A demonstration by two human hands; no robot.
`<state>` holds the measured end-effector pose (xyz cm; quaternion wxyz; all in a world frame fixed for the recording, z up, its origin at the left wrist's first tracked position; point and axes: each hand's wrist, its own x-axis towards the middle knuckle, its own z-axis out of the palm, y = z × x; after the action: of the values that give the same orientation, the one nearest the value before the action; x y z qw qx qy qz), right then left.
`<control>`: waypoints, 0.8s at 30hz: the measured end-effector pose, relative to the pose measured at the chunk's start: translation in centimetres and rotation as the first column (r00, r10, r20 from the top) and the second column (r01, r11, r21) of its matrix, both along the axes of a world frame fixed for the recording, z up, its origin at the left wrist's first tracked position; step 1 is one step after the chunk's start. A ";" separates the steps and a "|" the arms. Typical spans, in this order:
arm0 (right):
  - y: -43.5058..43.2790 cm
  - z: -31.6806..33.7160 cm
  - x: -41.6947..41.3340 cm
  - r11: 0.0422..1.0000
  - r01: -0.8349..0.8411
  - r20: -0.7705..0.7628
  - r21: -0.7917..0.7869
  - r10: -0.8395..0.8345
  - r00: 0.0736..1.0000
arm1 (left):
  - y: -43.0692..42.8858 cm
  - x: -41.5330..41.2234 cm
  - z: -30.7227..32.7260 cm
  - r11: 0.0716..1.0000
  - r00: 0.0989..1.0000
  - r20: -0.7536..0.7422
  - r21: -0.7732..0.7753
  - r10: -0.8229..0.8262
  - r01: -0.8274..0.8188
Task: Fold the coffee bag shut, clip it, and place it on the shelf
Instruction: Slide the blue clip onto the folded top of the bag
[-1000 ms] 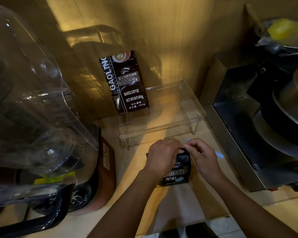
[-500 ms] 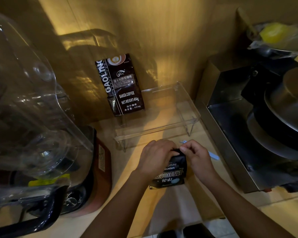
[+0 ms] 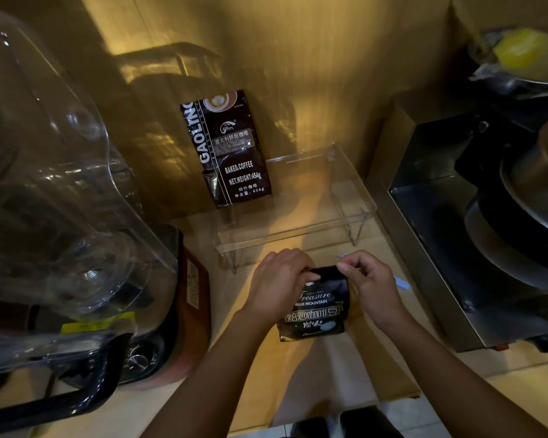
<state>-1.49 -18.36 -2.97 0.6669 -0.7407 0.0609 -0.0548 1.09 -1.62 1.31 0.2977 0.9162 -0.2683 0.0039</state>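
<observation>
I am holding the small coffee bag (image 3: 315, 306) upright on the counter (image 3: 260, 368) between my two hands, its long axis running from the base nearest me up to the top edge farthest from me. My left hand (image 3: 279, 286) is curling over the top left corner, fingers wrapped onto the bag so that I am covering that corner completely. My right hand (image 3: 372, 284) is pinching the top right corner between thumb and fingertips, so both hands are gripping the same top edge and I am judging that the fold is only starting. The clip (image 3: 400, 283), a pale blue strip, is lying on the counter just beyond and to the outside of my right hand, mostly hidden behind my knuckles, with only its ends showing, so I cannot tell its shape or which way it opens. That hand is plainly the nearer one for picking it up. The clear shelf (image 3: 298, 235) is standing just past my fingertips, straight ahead, with a larger coffee bag (image 3: 231, 153) leaning at its left end and free space to the right. I cannot make out how far down the top is folded.
</observation>
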 end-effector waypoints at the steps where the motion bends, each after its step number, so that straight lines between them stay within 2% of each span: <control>1: 0.0 0.1 0.1 1.000 -0.008 0.004 -0.003 0.008 1.000 | 0.3 0.1 0.1 1.000 1.000 -0.013 -0.023 0.012 -0.013; 3: 0.0 0.2 0.2 0.999 -0.025 0.019 -0.034 0.026 0.999 | 0.6 0.0 0.2 0.997 0.998 -0.031 -0.046 0.053 -0.054; 8: 0.2 0.1 0.4 0.999 -0.005 0.013 -0.036 0.005 1.000 | 1.1 0.0 0.1 0.967 0.966 -0.039 0.021 0.255 -0.254; 13: 0.2 0.0 0.7 0.999 0.022 0.020 -0.036 -0.022 1.000 | 2.1 0.5 0.6 0.988 0.965 -0.219 -0.015 0.145 -0.152; 19: 0.5 0.2 0.8 0.999 0.021 0.036 -0.049 -0.019 0.999 | 2.4 -0.3 0.0 0.940 0.937 -0.083 0.017 0.340 -0.340; 24: 0.5 0.3 0.8 0.999 0.010 0.023 -0.052 -0.009 1.000 | 3.0 0.0 0.0 0.929 0.929 -0.002 0.012 0.371 -0.371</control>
<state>-0.68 -17.88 -2.71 0.6478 -0.7568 0.0551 -0.0680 1.06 1.33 1.34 0.2870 0.9521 -0.0898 0.0563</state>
